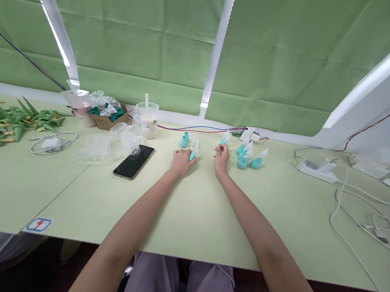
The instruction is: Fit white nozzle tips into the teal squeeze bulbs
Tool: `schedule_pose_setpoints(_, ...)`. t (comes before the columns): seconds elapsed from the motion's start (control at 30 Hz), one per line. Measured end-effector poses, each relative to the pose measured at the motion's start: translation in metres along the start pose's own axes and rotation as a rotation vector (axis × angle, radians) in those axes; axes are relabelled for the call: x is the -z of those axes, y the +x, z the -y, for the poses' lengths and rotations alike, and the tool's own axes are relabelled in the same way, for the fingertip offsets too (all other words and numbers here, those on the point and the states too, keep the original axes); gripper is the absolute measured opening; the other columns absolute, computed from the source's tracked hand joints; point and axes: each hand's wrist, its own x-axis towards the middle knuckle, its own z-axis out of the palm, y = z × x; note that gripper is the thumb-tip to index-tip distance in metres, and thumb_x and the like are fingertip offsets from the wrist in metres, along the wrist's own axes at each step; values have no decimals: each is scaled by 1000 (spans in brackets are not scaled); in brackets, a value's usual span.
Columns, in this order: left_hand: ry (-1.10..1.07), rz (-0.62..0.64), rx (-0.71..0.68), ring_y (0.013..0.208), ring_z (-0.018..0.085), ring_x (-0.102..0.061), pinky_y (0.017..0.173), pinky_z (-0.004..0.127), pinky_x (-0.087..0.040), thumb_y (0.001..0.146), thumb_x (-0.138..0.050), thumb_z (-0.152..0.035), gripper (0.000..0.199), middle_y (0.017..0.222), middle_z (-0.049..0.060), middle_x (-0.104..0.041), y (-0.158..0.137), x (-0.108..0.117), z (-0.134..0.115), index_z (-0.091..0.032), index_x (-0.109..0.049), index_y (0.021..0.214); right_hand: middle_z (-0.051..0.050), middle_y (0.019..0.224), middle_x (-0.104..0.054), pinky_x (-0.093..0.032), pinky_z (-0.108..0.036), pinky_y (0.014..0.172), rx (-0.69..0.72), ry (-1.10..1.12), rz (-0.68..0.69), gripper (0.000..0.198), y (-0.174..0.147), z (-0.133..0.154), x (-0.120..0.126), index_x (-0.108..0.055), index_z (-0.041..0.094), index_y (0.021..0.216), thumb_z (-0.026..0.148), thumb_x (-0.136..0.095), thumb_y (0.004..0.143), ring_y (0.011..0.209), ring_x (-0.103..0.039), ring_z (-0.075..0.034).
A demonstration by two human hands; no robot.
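My left hand (181, 161) rests low over the table, its fingers closed around a small teal bulb-shaped piece (192, 155). Small translucent white pieces (197, 144) lie just beyond it. Behind that hand are teal bulb-shaped pieces (183, 141) without white tips. My right hand (221, 160) is closed with its fingertips pinched together; anything between them is too small to make out. A teal piece with a pointed white tip (225, 138) shows right behind the right hand. To its right are several more white-tipped teal pieces (243, 161), one standing a little apart (256, 162).
A phone (134, 161) and crumpled clear plastic bags (114, 142) lie to the left. Behind them are drink cups (149, 121) and a cardboard box (111, 120). Green spiky pieces (18, 121) are heaped far left. A power strip (318, 170) and white cables (336, 211) occupy the right.
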Motion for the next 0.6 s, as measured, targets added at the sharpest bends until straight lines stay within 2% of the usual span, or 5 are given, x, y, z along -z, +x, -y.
schedule_pose_setpoints(0.1,-38,-18,47,95,24,-52,86,39,-31,87,-38,-37,25,88,8,-64,1,0,2,-19,-55,89,-8,89,-59,-40,-31,76,-129,-38,-19,19,10,1,-7,-50,18,90,20,-32,87,84,-51,-19)
schedule_pose_setpoints(0.2,-39,-21,60,95,25,-52,87,40,-30,87,-39,-37,24,89,8,-64,1,0,2,-19,-55,88,-8,90,-59,-36,-32,80,-20,-198,93,14,21,5,-14,-55,17,83,15,-41,83,91,-48,-21)
schedule_pose_setpoints(0.4,-24,-22,27,95,26,-53,85,40,-31,86,-40,-37,25,90,9,-65,1,-2,3,-18,-56,89,-9,91,-59,-35,-29,73,110,-421,261,12,32,2,-29,-60,17,82,17,-48,85,93,-45,-22)
schedule_pose_setpoints(0.6,-18,-23,17,95,26,-53,85,41,-30,87,-40,-37,25,92,9,-65,1,-4,2,-17,-56,89,-7,92,-59,-35,-29,73,154,-459,298,11,34,-4,-33,-63,18,84,21,-52,85,93,-46,-21)
